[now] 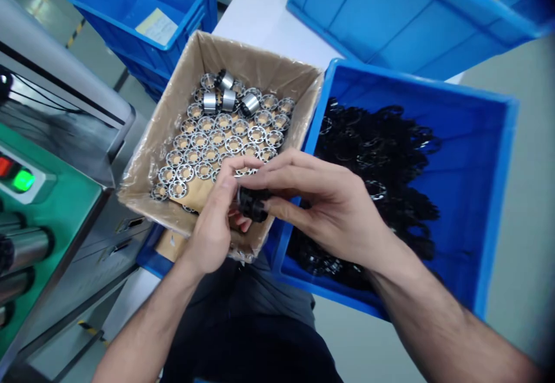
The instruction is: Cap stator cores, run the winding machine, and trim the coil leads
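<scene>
My left hand (214, 224) curls its fingers around a small part with a black plastic end (253, 205), above the near side of the cardboard box (167, 97). From the right, my right hand (325, 204) grips the black end between thumb and fingers. Most of the part's body is hidden by my hands. Inside the box, silvery metal rings (217, 138) lie in rows on brown cardboard, and several metal cylinders with black ends (229, 101) rest on them at the far side. Black plastic parts (381, 140) are heaped in the blue bin (472, 209) under my right hand.
Another blue bin (373, 19) stands tilted behind, at the top right. Stacked blue crates (125, 36) are at the far left, one with a paper (156, 26) inside. A green-topped machine (73, 198) with a lit green button (23, 180) and metal cylinders stands on the left.
</scene>
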A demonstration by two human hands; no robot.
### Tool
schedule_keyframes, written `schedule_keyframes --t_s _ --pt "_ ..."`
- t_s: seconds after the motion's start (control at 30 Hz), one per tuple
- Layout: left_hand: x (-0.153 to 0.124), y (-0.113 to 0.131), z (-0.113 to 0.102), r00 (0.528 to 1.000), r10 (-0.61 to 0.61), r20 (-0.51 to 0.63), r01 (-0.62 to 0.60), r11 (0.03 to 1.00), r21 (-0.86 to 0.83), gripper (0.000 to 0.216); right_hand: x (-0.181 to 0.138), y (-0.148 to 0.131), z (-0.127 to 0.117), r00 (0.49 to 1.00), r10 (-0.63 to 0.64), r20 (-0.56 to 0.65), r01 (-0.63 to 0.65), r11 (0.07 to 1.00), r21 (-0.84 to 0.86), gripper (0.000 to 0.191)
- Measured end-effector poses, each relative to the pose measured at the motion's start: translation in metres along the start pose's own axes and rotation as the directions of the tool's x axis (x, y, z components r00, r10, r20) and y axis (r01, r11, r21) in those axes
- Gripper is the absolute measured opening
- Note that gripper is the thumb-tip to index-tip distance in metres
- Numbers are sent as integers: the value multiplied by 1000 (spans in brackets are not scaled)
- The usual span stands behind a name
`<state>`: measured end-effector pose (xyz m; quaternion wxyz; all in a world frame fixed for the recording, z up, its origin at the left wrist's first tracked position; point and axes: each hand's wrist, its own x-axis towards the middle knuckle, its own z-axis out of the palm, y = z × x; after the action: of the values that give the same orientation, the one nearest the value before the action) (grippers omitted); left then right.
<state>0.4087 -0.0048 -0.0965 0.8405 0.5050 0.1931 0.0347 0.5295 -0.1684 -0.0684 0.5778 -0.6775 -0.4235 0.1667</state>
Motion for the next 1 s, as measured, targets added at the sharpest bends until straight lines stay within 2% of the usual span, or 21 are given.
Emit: schedule_keyframes --t_s 0.07,0.13,0.27,0.43,0.57,0.77,1.0 --pt "-1 0 0 1000 11 -3 -11 1000 12 49 -1 2 5 999 -8 -48 2 994 -108 39" --pt "-1 2 2 1000 17 -7 -17 1000 24 48 -5 3 6 995 29 -95 -43 988 -150 38" --pt "-2 6 6 1000 -9 -8 9 997 74 49 -11 6 4 990 46 -133 -65 987 -146 26" --pt "-6 4 8 999 -38 -5 38 992 124 62 -11 8 4 989 42 -145 -55 995 -89 29" --pt "-6 3 8 999 -4 -50 9 995 98 50 -12 8 7 987 4 -158 -20 995 -98 28" --pt "-4 4 6 999 43 27 -44 998 51 42 -13 7 10 986 13 -167 -28 996 -89 32" --pt "-5 5 7 999 34 24 -36 994 107 41 -17 8 8 970 -147 -192 104 971 -217 31"
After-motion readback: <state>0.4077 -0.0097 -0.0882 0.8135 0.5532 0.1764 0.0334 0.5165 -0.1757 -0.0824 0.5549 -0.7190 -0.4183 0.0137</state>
